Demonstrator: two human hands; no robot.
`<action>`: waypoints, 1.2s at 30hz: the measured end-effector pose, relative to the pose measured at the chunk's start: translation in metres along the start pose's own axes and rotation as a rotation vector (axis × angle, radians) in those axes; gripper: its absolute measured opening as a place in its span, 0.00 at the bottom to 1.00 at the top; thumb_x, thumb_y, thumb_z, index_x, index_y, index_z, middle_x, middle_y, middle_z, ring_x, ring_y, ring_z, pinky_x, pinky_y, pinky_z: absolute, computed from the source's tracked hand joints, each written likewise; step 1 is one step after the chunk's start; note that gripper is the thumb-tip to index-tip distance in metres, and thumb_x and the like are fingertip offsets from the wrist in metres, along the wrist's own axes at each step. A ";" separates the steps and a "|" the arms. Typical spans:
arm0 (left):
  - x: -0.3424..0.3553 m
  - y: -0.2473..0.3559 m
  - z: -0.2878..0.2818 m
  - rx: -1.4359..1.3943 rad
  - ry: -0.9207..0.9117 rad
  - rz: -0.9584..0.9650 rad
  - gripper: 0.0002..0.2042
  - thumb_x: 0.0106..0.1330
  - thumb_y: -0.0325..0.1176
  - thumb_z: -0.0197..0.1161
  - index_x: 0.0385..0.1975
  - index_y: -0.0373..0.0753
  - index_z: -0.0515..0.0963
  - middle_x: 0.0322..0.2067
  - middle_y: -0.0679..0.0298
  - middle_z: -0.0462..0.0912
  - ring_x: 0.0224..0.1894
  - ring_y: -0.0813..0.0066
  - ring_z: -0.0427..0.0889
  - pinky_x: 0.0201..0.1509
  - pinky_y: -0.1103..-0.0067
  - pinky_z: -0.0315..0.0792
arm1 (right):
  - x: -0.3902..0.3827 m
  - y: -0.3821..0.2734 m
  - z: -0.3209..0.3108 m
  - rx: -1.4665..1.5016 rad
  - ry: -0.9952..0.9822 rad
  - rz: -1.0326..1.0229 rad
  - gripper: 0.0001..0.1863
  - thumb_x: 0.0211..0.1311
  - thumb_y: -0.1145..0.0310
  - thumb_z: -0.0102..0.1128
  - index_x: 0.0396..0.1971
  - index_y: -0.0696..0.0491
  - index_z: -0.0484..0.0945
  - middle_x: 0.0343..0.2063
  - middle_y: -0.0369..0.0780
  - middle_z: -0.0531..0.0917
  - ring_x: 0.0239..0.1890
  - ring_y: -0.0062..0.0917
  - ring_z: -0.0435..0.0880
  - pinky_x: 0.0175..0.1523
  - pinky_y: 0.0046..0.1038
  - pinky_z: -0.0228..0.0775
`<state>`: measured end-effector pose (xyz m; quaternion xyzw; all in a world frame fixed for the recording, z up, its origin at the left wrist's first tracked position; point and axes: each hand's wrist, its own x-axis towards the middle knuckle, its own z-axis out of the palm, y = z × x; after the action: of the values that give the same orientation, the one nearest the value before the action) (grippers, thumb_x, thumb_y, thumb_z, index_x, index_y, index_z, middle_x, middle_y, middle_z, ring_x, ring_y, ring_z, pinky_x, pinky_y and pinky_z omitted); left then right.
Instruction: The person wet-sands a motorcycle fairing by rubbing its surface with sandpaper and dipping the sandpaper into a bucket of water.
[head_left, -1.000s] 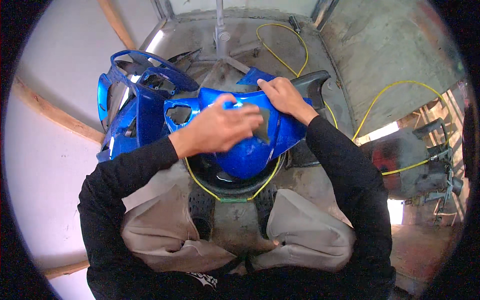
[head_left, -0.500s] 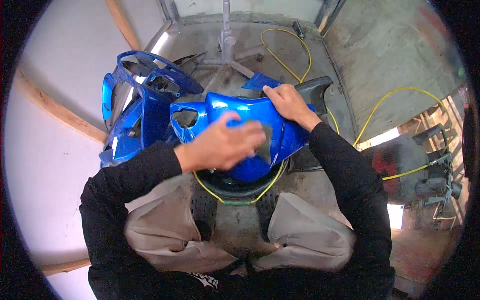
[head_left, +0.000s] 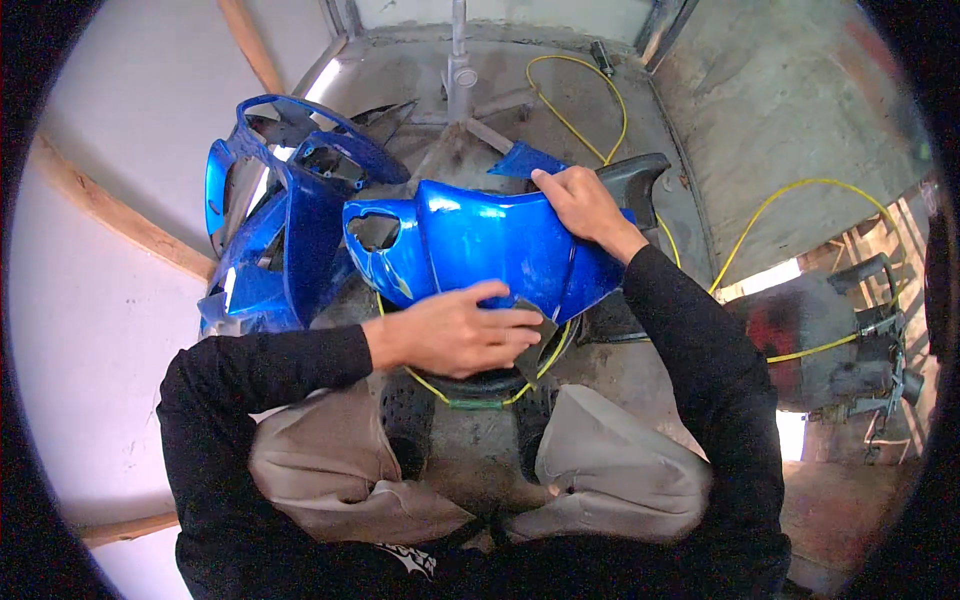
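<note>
Two bare hands are at one blue panel (head_left: 500,250), a glossy moulded piece that lies at the centre of the view, over the container below it. The left hand (head_left: 465,332), at the panel's 7 o'clock, has its fingers laid over one dark sheet (head_left: 537,350) and clamped on it; the sheet reaches out toward 5 o'clock, at the panel's near edge. The right hand (head_left: 588,210), at 2 o'clock, is clamped on the panel's edge. The panel has one large opening, at its 10 o'clock end.

Containers: one black tub (head_left: 480,384) sits at 6 o'clock, with one yellow handle carrying one green grip (head_left: 475,405). The panel and left hand cover its mouth, so its contents cannot be told. Two dark shoes (head_left: 409,412) flank it.

At 9 to 10 o'clock are more blue fairing parts (head_left: 305,215), overlapping too much to count. One small blue piece (head_left: 525,160) lies at 12 o'clock, one metal stand (head_left: 460,90) rises beyond it, and one black curved part (head_left: 637,180) lies at 2 o'clock. Between 3 and 4 o'clock is one machine with a tank (head_left: 795,325); a yellow hose (head_left: 822,181) arcs above it.

Half a second ago the left hand was blurred over the panel's middle; now it and the sheet are lower, baring that surface. The right hand keeps its hold.
</note>
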<state>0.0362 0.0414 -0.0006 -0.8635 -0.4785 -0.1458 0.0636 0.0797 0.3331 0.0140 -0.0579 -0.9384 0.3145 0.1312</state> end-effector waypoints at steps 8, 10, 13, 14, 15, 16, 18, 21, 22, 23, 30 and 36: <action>0.001 -0.012 -0.011 0.036 0.157 -0.237 0.21 0.72 0.38 0.70 0.63 0.43 0.79 0.67 0.63 0.82 0.72 0.67 0.78 0.70 0.57 0.68 | 0.002 0.005 0.002 -0.028 0.003 0.002 0.33 0.79 0.49 0.52 0.22 0.65 0.82 0.25 0.62 0.81 0.32 0.60 0.85 0.43 0.55 0.72; -0.006 0.004 -0.002 -0.042 0.015 -0.042 0.20 0.75 0.38 0.66 0.65 0.43 0.78 0.69 0.64 0.81 0.75 0.67 0.75 0.70 0.57 0.68 | 0.001 0.002 0.001 -0.018 -0.006 -0.003 0.33 0.79 0.50 0.52 0.22 0.65 0.82 0.25 0.62 0.81 0.32 0.60 0.85 0.43 0.55 0.72; -0.011 -0.018 -0.012 -0.030 0.129 -0.084 0.21 0.74 0.37 0.67 0.66 0.45 0.78 0.68 0.64 0.82 0.74 0.68 0.77 0.69 0.55 0.67 | -0.001 0.001 -0.001 -0.016 -0.002 -0.019 0.33 0.80 0.50 0.52 0.23 0.65 0.83 0.25 0.62 0.82 0.32 0.60 0.85 0.43 0.55 0.73; -0.014 -0.028 -0.022 0.001 0.166 -0.173 0.22 0.73 0.37 0.68 0.66 0.46 0.78 0.68 0.64 0.83 0.73 0.68 0.78 0.69 0.54 0.67 | 0.000 0.002 -0.002 -0.018 0.014 -0.037 0.33 0.80 0.50 0.52 0.24 0.64 0.84 0.25 0.62 0.82 0.32 0.60 0.85 0.43 0.55 0.73; -0.021 -0.037 -0.024 0.077 0.217 -0.281 0.25 0.71 0.35 0.70 0.68 0.46 0.77 0.69 0.64 0.81 0.73 0.68 0.78 0.69 0.55 0.66 | -0.001 0.004 -0.002 -0.019 0.013 -0.036 0.33 0.80 0.50 0.52 0.24 0.64 0.84 0.25 0.62 0.82 0.32 0.60 0.85 0.43 0.55 0.73; -0.025 -0.046 -0.028 0.145 0.221 -0.368 0.26 0.70 0.34 0.70 0.69 0.45 0.77 0.72 0.64 0.78 0.75 0.66 0.76 0.70 0.55 0.66 | 0.001 0.005 -0.002 -0.022 0.013 -0.022 0.33 0.80 0.49 0.52 0.24 0.64 0.84 0.26 0.62 0.82 0.32 0.60 0.85 0.43 0.55 0.73; -0.028 -0.034 -0.020 0.166 0.245 -0.409 0.25 0.71 0.33 0.70 0.68 0.45 0.78 0.73 0.64 0.77 0.76 0.65 0.74 0.71 0.55 0.66 | 0.003 0.006 -0.002 -0.027 0.012 -0.009 0.33 0.80 0.49 0.52 0.25 0.64 0.84 0.26 0.62 0.82 0.33 0.60 0.85 0.43 0.54 0.73; -0.034 0.002 -0.001 -0.050 0.147 -0.198 0.28 0.70 0.36 0.70 0.71 0.46 0.75 0.73 0.65 0.77 0.76 0.66 0.74 0.72 0.56 0.66 | 0.006 0.002 0.003 -0.026 -0.019 0.002 0.33 0.80 0.48 0.52 0.25 0.64 0.85 0.26 0.61 0.83 0.33 0.60 0.86 0.42 0.54 0.73; -0.034 0.001 -0.004 0.021 0.037 -0.069 0.30 0.69 0.38 0.71 0.72 0.47 0.74 0.74 0.64 0.76 0.76 0.66 0.74 0.73 0.56 0.66 | 0.003 0.000 -0.001 -0.034 -0.022 0.025 0.33 0.80 0.48 0.52 0.25 0.64 0.85 0.26 0.62 0.83 0.34 0.60 0.85 0.42 0.54 0.73; -0.036 -0.007 -0.008 0.054 0.073 -0.088 0.29 0.69 0.38 0.70 0.72 0.47 0.74 0.74 0.65 0.76 0.76 0.66 0.74 0.73 0.56 0.65 | 0.000 -0.002 -0.003 -0.038 -0.028 0.048 0.33 0.80 0.48 0.52 0.25 0.64 0.85 0.26 0.62 0.83 0.34 0.61 0.85 0.42 0.54 0.73; -0.057 -0.037 -0.022 0.192 0.242 -0.561 0.25 0.72 0.33 0.66 0.69 0.44 0.76 0.73 0.62 0.77 0.75 0.61 0.76 0.73 0.56 0.63 | 0.004 0.000 0.002 -0.073 0.009 0.001 0.34 0.80 0.48 0.52 0.23 0.64 0.82 0.25 0.62 0.80 0.32 0.60 0.85 0.41 0.54 0.72; -0.051 -0.025 -0.024 0.106 0.169 -0.229 0.28 0.68 0.31 0.71 0.70 0.43 0.76 0.71 0.63 0.79 0.74 0.65 0.77 0.71 0.57 0.68 | -0.003 -0.005 0.001 -0.043 -0.018 0.061 0.34 0.80 0.48 0.51 0.23 0.65 0.82 0.25 0.62 0.81 0.32 0.59 0.85 0.42 0.53 0.72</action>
<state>-0.0148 0.0078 0.0056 -0.7833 -0.5740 -0.1990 0.1320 0.0817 0.3278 0.0153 -0.0864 -0.9439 0.2985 0.1118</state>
